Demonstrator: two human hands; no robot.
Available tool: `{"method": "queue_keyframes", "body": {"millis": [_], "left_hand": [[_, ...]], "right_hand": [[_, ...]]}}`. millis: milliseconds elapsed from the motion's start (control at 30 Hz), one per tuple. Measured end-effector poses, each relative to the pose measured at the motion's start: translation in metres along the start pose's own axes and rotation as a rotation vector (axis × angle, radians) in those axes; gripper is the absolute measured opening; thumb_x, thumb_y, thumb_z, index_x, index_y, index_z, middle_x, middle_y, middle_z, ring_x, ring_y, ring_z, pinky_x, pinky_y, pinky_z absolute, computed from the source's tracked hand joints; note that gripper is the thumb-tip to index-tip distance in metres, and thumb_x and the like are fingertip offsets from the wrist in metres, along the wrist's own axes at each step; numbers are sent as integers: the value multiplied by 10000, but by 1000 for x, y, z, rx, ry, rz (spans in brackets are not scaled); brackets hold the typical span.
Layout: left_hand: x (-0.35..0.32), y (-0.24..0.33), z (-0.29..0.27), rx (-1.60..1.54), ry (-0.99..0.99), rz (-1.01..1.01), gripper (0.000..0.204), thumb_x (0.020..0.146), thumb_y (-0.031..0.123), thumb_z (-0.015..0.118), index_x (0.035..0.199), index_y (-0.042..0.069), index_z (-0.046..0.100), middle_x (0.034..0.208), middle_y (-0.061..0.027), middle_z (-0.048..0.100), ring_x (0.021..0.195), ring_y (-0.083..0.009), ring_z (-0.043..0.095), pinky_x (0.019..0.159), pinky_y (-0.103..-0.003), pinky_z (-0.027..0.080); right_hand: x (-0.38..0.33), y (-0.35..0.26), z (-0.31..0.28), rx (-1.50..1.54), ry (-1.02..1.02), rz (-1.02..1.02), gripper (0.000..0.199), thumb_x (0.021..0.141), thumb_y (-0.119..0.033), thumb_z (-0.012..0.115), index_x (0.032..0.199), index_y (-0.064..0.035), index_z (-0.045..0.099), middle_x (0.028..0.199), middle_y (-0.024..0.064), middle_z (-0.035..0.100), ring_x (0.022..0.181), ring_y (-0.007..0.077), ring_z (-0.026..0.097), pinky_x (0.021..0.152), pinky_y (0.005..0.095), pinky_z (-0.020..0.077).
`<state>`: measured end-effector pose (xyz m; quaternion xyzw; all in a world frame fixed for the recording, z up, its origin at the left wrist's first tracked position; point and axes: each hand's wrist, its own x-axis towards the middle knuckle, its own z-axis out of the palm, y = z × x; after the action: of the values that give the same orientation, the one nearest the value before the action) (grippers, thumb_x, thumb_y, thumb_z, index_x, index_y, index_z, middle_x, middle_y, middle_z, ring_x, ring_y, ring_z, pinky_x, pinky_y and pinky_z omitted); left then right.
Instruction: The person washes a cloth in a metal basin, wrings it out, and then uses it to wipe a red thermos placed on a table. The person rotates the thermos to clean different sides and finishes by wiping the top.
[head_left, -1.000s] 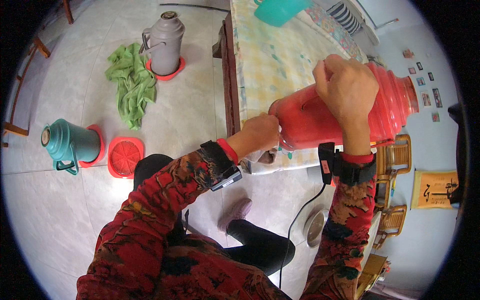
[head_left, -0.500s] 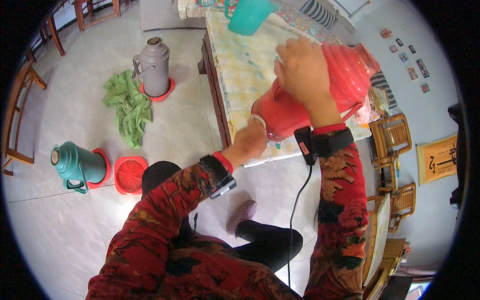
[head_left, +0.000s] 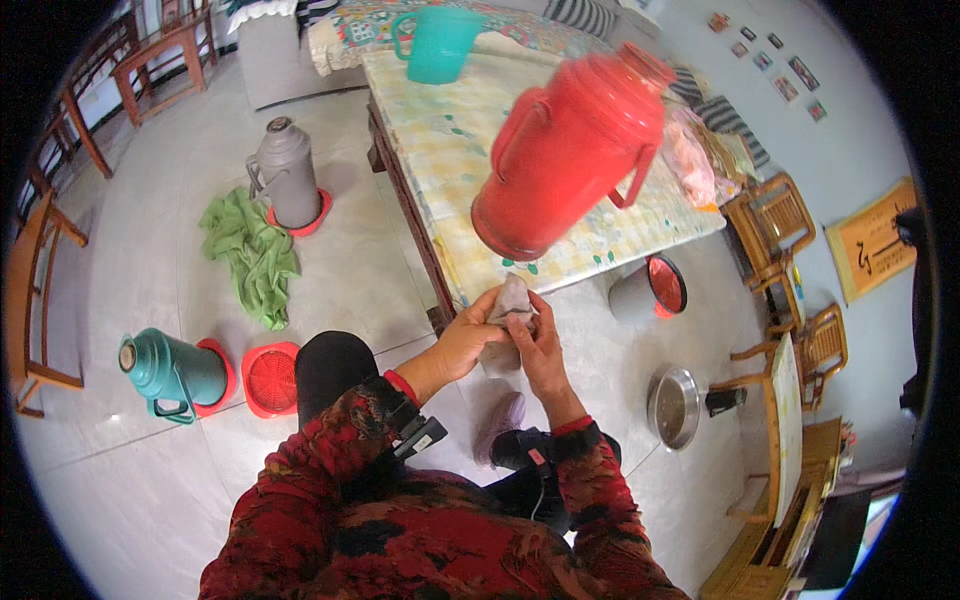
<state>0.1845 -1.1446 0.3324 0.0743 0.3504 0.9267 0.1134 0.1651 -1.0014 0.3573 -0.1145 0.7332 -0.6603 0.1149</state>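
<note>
A turquoise jug (head_left: 442,46) stands near the table's (head_left: 425,150) far left corner, and a pink bag (head_left: 688,160) lies by its right edge. A grey bin (head_left: 630,297) sits just off the near edge. Past the near right corner are wooden chairs (head_left: 783,213) and, on the wall (head_left: 850,120), an orange scroll (head_left: 866,248).

Greyish cloth (head_left: 515,296) sits bunched in both hands (head_left: 462,342) near an upright red flask (head_left: 575,150).

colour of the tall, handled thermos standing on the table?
Red all over. The tall, handled red thermos shows best in the head view.
</note>
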Motion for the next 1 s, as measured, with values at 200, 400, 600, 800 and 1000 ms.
{"method": "queue_keyframes", "body": {"millis": [200,400,600,800,1000], "left_hand": [[-4,2,2,148,-25,-117,788,739,-107,489,1460,112,258,1284,-23,496,1082,-155,544,931,-272,434],[24,46,-13,674,229,-164,401,852,102,581,1249,85,526,1086,-5,593,966,-103,562,723,-286,490],[104,163,-7,1094,473,708,285,945,326,550,913,43,544,807,-17,574,722,-79,541,642,-241,445],[147,199,42,856,245,586,335,972,366,500,813,71,499,640,-8,490,559,-90,484,544,-243,414],[157,193,41,717,218,510,347,975,364,489,757,95,467,540,16,367,431,-88,377,408,-260,336]], "right_hand": [[1,11,10,-111,170,-31,477,878,-219,649,1260,3,469,1108,111,566,1050,168,521,840,304,457],[23,33,-11,11,446,127,278,860,-197,665,1047,0,604,957,74,607,823,126,546,697,284,472],[102,-3,-63,-19,654,-225,336,879,-219,648,1054,18,485,869,103,581,774,162,554,650,310,470],[127,-7,-13,-666,891,-495,305,889,-235,586,1075,-33,453,990,208,485,756,401,567,660,457,490],[96,-19,7,-751,704,-332,264,856,-241,612,1018,-92,465,939,168,489,720,387,594,572,477,503]]}}
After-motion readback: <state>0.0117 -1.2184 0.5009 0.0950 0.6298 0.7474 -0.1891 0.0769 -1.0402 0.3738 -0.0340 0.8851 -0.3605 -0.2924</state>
